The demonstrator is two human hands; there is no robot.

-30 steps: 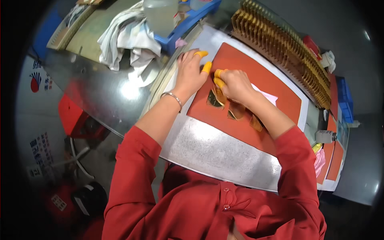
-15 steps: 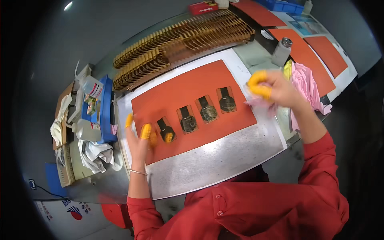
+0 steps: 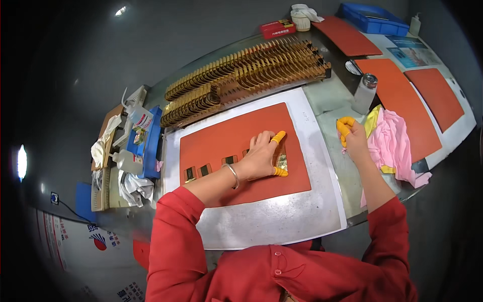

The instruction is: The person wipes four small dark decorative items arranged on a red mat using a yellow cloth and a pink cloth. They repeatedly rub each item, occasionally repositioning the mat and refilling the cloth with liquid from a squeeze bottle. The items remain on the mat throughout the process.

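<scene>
On an orange-red mat (image 3: 226, 133) lie several small, thin, amber-edged plates (image 3: 205, 170) with dark patches. My left hand (image 3: 259, 157) reaches across the mat to the rightmost plate (image 3: 282, 160). Its thumb and forefinger, in yellow finger cots, are spread apart at that plate's two ends; the hand hides part of the row. At the right, beyond the mat, my right hand (image 3: 354, 140) is raised with yellow-covered fingers curled closed. A scrap of pink cloth (image 3: 344, 150) shows beneath those fingers.
Behind the mat stands a long rack (image 3: 246, 75) of upright amber plates. Rightward are a metal-capped bottle (image 3: 365, 93), crumpled pink cloths (image 3: 395, 143) and more orange sheets (image 3: 397, 105). A blue tray (image 3: 148, 146), squeeze bottles (image 3: 128, 162) and white rags (image 3: 135, 187) crowd the left.
My left hand has moved from the mat's left side to the rightmost plate. My right hand stays at the right, closed. The head view has shifted a little.
</scene>
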